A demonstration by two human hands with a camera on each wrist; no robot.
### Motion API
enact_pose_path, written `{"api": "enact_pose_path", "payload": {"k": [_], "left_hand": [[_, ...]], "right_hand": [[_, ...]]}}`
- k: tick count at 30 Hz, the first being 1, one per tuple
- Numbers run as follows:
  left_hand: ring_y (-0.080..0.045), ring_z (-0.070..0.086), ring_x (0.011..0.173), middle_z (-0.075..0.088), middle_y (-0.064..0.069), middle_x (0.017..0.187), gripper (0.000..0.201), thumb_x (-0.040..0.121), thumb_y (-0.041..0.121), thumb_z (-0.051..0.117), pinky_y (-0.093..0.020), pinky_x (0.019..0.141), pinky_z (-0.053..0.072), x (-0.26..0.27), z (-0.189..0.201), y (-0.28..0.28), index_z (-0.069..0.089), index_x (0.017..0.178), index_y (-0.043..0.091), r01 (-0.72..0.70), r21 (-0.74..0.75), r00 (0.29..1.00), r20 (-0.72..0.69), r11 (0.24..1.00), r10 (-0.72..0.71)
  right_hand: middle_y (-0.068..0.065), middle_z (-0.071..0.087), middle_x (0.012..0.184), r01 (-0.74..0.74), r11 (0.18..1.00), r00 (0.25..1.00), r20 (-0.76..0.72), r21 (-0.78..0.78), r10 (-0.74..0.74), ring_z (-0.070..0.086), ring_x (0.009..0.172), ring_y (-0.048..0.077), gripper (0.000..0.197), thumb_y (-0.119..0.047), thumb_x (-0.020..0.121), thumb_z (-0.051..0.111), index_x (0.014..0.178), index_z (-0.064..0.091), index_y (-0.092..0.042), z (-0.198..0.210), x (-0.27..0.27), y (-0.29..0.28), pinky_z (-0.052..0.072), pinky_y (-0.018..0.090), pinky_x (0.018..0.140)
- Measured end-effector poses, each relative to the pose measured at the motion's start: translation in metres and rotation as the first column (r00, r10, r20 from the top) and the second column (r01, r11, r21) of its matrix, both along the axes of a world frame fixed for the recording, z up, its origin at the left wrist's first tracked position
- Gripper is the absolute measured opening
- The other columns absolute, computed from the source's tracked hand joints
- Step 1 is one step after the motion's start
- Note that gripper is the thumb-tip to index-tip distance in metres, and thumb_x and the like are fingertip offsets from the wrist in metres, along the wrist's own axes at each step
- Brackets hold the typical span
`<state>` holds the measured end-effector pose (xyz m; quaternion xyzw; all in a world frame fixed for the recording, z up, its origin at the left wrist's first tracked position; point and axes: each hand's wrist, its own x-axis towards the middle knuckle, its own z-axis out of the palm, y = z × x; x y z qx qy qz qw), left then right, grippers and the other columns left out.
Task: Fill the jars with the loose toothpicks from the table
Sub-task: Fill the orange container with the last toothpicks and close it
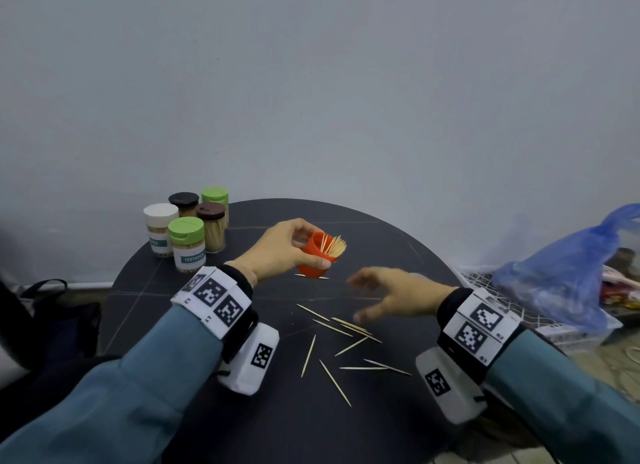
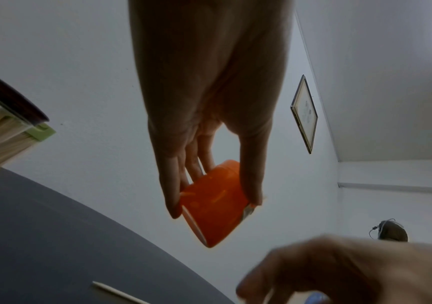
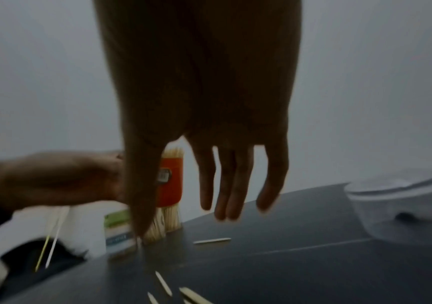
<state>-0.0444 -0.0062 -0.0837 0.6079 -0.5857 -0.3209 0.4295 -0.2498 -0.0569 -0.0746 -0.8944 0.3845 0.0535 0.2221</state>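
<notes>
My left hand (image 1: 287, 249) grips an open orange jar (image 1: 317, 256), tilted to the right a little above the round dark table (image 1: 207, 411); toothpick tips (image 1: 336, 246) stick out of its mouth. In the left wrist view, fingers and thumb clasp the orange jar (image 2: 215, 203). My right hand (image 1: 391, 295) hovers open, fingers straight and spread, holding nothing, just right of the jar and above several loose toothpicks (image 1: 346, 346) scattered on the table. The right wrist view shows the straight fingers (image 3: 225, 185), the orange jar (image 3: 172, 181) beyond them and toothpicks (image 3: 211, 240) on the table.
Several capped jars full of toothpicks (image 1: 187, 228) stand at the table's far left, with white, green, black and brown lids. A blue plastic bag (image 1: 568, 273) lies on a wire rack right of the table. A dark bag (image 1: 52, 311) sits on the floor at left.
</notes>
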Motion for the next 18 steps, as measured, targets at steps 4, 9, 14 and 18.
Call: {"api": "enact_pose_path", "payload": {"k": [4,9,14,18], "left_hand": [[-0.014,0.056,0.110,0.059,0.002,0.118,0.058,0.071,0.019,0.081,-0.023,0.083,0.047,-0.001,-0.001,0.001,0.054,0.123,0.016,0.004,0.012,1.000,0.017,1.000,-0.004],[-0.009,0.055,0.101,0.058,0.007,0.111,0.056,0.072,0.018,0.080,-0.014,0.071,0.044,-0.003,0.000,0.002,0.054,0.121,0.017,0.007,0.004,1.000,0.027,1.000,-0.007],[-0.009,0.055,0.102,0.058,0.005,0.113,0.056,0.071,0.018,0.081,-0.013,0.071,0.043,-0.002,-0.001,0.002,0.055,0.121,0.016,0.007,0.005,1.000,0.028,1.000,-0.007],[-0.009,0.055,0.102,0.059,0.005,0.112,0.056,0.071,0.016,0.081,-0.013,0.070,0.043,-0.002,-0.001,0.002,0.055,0.120,0.016,0.004,0.003,1.000,0.023,1.000,-0.004]], "right_hand": [[0.002,0.039,0.133,-0.101,0.995,0.945,-0.310,0.011,0.100,0.044,0.123,0.020,0.090,-0.041,0.067,0.081,0.140,0.035,-0.018,-0.013,-0.003,0.012,0.038,0.032,0.106],[0.003,0.044,0.124,-0.103,0.993,0.974,-0.210,-0.064,0.087,0.047,0.111,0.018,0.074,-0.036,0.069,0.080,0.129,0.044,-0.014,-0.028,0.002,0.017,0.041,0.024,0.091],[0.005,0.063,0.108,-0.101,0.990,0.986,-0.144,-0.096,0.087,0.055,0.090,0.014,0.044,-0.029,0.075,0.077,0.111,0.061,-0.009,-0.030,0.012,0.013,0.043,0.020,0.074],[0.009,0.070,0.097,-0.102,0.983,0.990,-0.115,-0.154,0.085,0.065,0.091,0.021,0.023,-0.018,0.078,0.075,0.097,0.070,-0.006,-0.030,0.018,0.011,0.049,0.022,0.073]]}}
